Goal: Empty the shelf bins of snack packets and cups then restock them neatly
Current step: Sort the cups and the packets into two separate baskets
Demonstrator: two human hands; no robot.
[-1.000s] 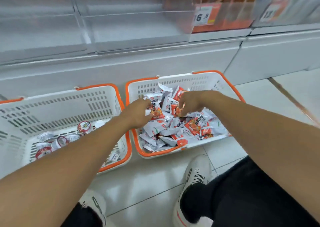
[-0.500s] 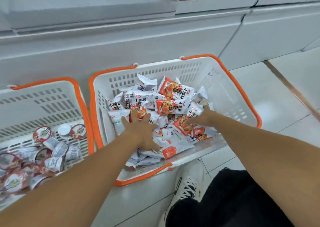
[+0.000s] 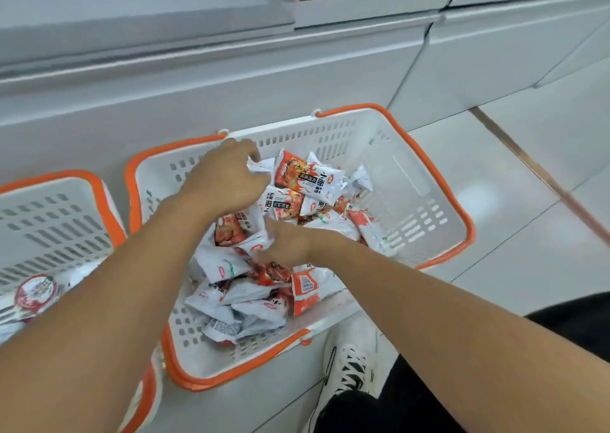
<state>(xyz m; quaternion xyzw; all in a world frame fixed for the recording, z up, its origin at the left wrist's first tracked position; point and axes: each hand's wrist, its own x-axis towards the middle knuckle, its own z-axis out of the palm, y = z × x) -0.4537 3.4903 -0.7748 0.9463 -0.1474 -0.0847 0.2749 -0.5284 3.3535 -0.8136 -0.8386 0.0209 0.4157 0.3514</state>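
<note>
Both hands down in the white, orange-rimmed basket point(image 3: 412, 182) on the floor, over a heap of snack packets point(image 3: 251, 287). Left hand point(image 3: 227, 178) with its grip closed on a crumpled white packet point(image 3: 260, 168) near the far wall. Right hand point(image 3: 290, 243) lower, fingers curled around packets mid-pile. Sealed cup point(image 3: 34, 292) in the neighbouring basket point(image 3: 56, 211) at left.

The topmost red-and-white plastic snack packet point(image 3: 305, 178) in the white plastic basket with orange rim point(image 3: 439, 182) carries large black characters reading 小面筋, repeated partly on the packet just below point(image 3: 284, 203); smaller print is illegible.
</note>
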